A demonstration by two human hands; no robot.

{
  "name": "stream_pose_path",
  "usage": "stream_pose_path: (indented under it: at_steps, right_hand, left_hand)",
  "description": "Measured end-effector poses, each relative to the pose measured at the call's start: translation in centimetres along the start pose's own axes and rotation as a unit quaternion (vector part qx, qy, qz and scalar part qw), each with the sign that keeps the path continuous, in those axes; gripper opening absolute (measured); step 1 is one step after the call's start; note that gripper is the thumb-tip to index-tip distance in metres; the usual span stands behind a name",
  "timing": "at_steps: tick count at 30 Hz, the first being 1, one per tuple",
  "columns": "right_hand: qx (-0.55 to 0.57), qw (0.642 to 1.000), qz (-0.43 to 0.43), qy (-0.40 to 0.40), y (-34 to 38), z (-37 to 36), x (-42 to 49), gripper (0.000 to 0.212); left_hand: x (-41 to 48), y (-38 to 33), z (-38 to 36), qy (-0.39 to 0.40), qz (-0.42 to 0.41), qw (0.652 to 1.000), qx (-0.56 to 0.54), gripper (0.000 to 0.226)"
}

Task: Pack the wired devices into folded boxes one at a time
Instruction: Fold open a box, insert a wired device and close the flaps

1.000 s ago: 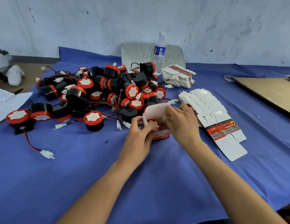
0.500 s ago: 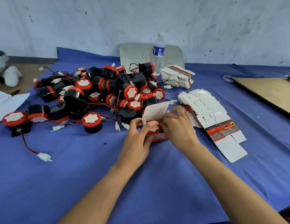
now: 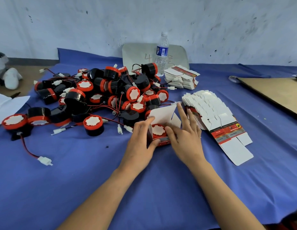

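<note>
- Blue cloth (image 3: pixel 144 188): covers the table, and both forearms cross its near part.
- Left hand (image 3: pixel 139 141): grips the box, thumb on the near face and forefinger over the far-left edge. This probably steadies it upright.
- Right hand (image 3: pixel 186 138): holds nothing. The fingers are fairly straight, the thumb lies at the box's right rim, and the forefinger is raised beside the lid flap (image 3: pixel 162 113). It appears to be tucking a side flap in.
- Box (image 3: pixel 163 142): stands at the centre of the cloth between the hands, top open and red face nearest. Its right wall is hidden behind the right hand.
- Device (image 3: pixel 158 131): sits in the box with its red rim and white face up. The wire and plug are not visible, so whether they are tucked beneath cannot be told.
- Flat boxes (image 3: pixel 215 117): fanned out just right of the right hand, probably kept within reach.
- Pile of devices (image 3: pixel 111 93): left of and beyond the box. The wires are tangled, and the devices cannot be counted.
- Second stack (image 3: pixel 181 77) and water bottle (image 3: pixel 162 53): at the far edge. The print on the stack is illegible.
- Cardboard sheet (image 3: pixel 277 93): far right, cut off by the frame.
</note>
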State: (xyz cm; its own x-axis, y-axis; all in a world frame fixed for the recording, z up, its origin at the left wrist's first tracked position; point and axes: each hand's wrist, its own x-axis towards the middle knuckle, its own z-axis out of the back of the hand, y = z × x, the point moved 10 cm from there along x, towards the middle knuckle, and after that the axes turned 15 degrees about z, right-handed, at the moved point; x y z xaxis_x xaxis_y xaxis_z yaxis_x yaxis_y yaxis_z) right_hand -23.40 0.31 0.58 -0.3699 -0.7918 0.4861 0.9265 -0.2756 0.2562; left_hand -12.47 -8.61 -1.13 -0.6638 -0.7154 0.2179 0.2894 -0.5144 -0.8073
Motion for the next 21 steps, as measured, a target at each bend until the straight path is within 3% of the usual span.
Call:
stream_pose_path:
  at_steps: [4,8,11,17,21]
  right_hand:
    - [0.013,0.997,0.007,-0.082,0.3,1.4,-0.6,0.033]
    - [0.020,0.999,-0.025,-0.011,0.0,0.0,-0.4,0.052]
    - [0.040,0.999,-0.029,-0.009,-0.4,-0.1,-0.3,0.039]
    - [0.065,0.998,-0.014,-0.020,-0.3,0.2,0.5,0.035]
    - [0.167,0.982,-0.006,-0.092,-0.3,0.7,-0.5,0.024]
  left_hand:
    - [0.0,0.0,0.0,0.001,-0.001,1.000,0.000,0.068]
    - [0.0,0.0,0.0,-0.001,-0.002,1.000,0.003,0.066]
    - [0.0,0.0,0.0,-0.003,-0.003,1.000,0.006,0.066]
    - [0.0,-0.1,0.1,-0.012,-0.008,1.000,0.005,0.066]
    - [0.0,0.1,0.2,-0.014,-0.005,1.000,-0.001,0.067]
